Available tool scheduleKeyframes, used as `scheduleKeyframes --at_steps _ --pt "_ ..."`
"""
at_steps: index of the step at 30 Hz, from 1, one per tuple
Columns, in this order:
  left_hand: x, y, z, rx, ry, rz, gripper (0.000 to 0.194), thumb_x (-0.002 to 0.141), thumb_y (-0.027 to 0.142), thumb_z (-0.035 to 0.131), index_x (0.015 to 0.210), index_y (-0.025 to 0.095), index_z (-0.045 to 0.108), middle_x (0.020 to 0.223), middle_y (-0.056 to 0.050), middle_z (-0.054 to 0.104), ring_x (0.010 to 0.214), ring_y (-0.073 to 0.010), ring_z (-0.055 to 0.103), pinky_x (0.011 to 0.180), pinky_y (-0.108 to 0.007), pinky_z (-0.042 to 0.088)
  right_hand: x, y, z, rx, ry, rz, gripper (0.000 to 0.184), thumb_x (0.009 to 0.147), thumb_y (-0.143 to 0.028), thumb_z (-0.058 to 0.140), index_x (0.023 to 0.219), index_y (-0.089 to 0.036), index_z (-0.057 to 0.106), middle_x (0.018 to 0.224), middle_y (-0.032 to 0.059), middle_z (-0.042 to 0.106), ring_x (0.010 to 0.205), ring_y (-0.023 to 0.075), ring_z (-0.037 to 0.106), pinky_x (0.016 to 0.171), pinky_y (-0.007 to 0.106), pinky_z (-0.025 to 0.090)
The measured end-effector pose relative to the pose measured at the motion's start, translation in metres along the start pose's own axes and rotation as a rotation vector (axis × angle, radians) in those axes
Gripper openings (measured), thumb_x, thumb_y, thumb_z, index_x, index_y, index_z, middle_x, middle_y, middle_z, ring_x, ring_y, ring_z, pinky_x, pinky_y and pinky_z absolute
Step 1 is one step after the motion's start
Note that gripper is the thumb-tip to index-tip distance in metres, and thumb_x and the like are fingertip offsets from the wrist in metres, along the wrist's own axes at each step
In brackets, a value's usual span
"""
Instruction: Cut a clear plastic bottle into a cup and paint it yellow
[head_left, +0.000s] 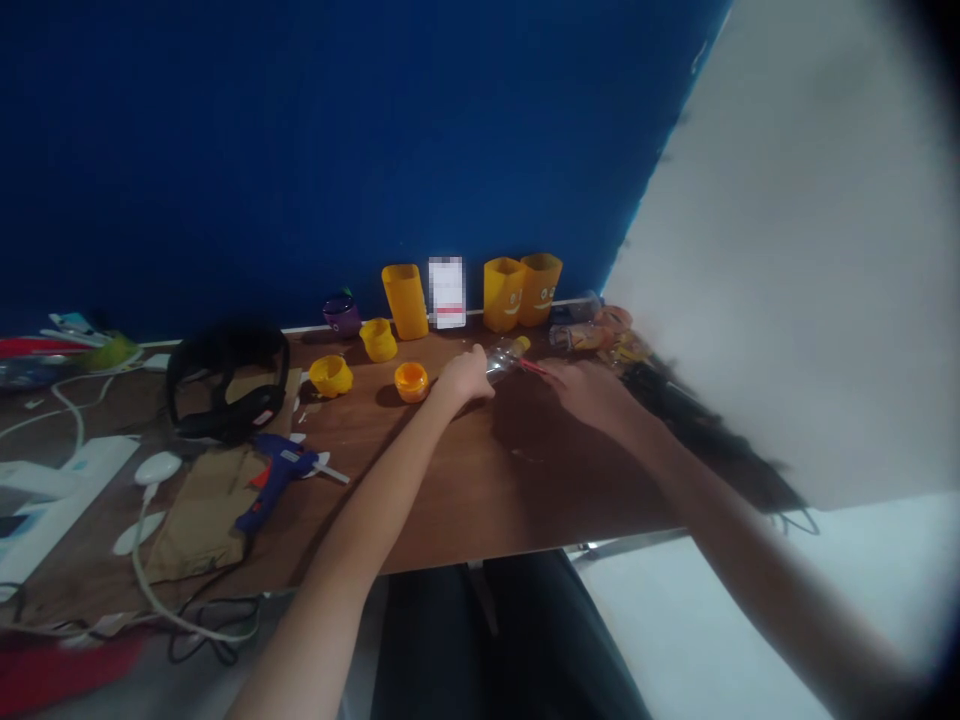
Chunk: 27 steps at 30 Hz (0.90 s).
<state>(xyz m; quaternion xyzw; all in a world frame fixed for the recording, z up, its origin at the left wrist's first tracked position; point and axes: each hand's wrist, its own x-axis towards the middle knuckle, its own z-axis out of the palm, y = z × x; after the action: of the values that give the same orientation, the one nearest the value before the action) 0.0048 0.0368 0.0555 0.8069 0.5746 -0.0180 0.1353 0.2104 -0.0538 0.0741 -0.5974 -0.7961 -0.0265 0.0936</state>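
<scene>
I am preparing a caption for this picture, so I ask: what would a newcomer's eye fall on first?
Probably the deep blue wall filling much of the upper view, then the two smiling yellow containers near it at the back of the table. In the centre, the left hand holds a transparent bottle, and the right hand a red object near the bottle's yellow end.

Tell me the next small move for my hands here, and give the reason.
Probably ease the red tool in the right hand against the clear plastic bottle near its yellow cap: the left hand grips the bottle's other end, which should steady it, and the tool sits close to the capped end. The tool's exact kind is too blurred to tell.
</scene>
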Motion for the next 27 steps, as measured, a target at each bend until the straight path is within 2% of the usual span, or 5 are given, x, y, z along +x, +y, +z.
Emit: scheduleKeyframes --at_steps 8,12,20,23,27 --pt "0.001 0.001 0.0 0.002 0.001 -0.013 0.08 0.061 0.035 0.073 0.13 0.012 0.04 0.122 -0.023 0.064 0.112 -0.0355 0.065 0.083 -0.038 0.053 0.001 -0.017 0.036 0.002 -0.198 0.126 0.046 0.1 -0.028 0.03 0.141 -0.023 0.05 0.107 0.0141 0.068 0.093 0.0243 0.068 0.077 0.031 0.048" --pt "0.004 -0.003 -0.004 -0.015 -0.041 0.001 0.08 0.061 0.039 0.074 0.129 0.012 0.041 0.124 -0.023 0.064 0.111 -0.0342 0.065 0.082 -0.036 0.053 -0.006 -0.019 0.05 0.105 -0.178 0.167 0.05 0.102 -0.032 0.027 0.146 -0.021 0.046 0.111 0.0151 0.069 0.104 0.0236 0.066 0.085 0.029 0.047" --pt "0.007 -0.013 -0.018 -0.054 -0.135 0.017 0.071 0.065 0.047 0.068 0.124 0.015 0.047 0.123 -0.018 0.064 0.106 -0.0315 0.066 0.078 -0.034 0.053 -0.009 -0.017 0.06 0.003 -0.133 0.168 0.049 0.102 -0.038 0.027 0.147 -0.029 0.043 0.108 0.0117 0.072 0.092 0.0252 0.07 0.075 0.033 0.05" --pt "0.001 -0.022 -0.022 -0.172 -0.206 -0.022 0.08 0.067 0.051 0.066 0.134 0.015 0.04 0.119 -0.016 0.066 0.101 -0.0293 0.067 0.077 -0.033 0.053 -0.013 -0.016 0.061 0.033 -0.071 0.203 0.048 0.101 -0.039 0.028 0.147 -0.032 0.044 0.114 0.0097 0.071 0.097 0.0257 0.069 0.076 0.033 0.05" --pt "-0.004 -0.032 -0.022 -0.322 -0.286 -0.035 0.084 0.074 0.057 0.059 0.142 0.02 0.027 0.121 -0.013 0.066 0.106 -0.0274 0.066 0.08 -0.033 0.053 -0.018 -0.015 0.054 0.097 -0.03 0.188 0.051 0.101 -0.036 0.031 0.152 -0.039 0.033 0.115 0.0061 0.071 0.095 0.023 0.069 0.077 0.031 0.048"
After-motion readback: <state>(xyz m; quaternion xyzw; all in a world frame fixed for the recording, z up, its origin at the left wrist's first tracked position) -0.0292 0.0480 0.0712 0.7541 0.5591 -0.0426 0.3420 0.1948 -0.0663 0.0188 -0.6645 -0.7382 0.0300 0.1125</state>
